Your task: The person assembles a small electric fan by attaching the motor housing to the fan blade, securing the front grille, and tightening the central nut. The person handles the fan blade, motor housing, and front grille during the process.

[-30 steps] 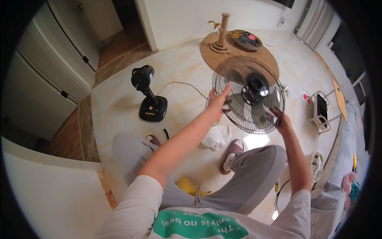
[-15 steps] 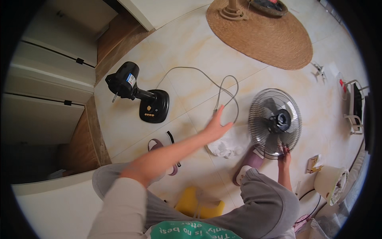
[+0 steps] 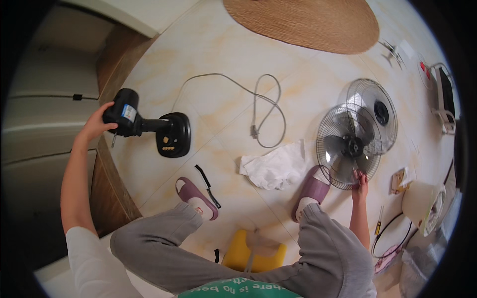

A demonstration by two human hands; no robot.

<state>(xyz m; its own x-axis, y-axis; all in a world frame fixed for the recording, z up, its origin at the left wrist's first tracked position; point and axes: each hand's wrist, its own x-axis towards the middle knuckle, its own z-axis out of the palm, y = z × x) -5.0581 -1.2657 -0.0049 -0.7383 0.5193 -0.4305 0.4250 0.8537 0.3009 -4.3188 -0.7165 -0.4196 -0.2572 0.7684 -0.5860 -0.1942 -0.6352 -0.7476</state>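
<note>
Black rounded fan motor housing (image 3: 122,110), on its black square-based stand (image 3: 180,130), clasped by left hand (image 3: 94,124), fingers partly curled. Rightward—round dark-wire fan cage (image 3: 349,145) held at near rim by right hand's (image 3: 362,187) curled fingers—could tip if that one-sided hold slipped.

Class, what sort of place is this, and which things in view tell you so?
Probably a room in a home: a woven mat lies on the tiled floor, and the person wears slippers.
</note>
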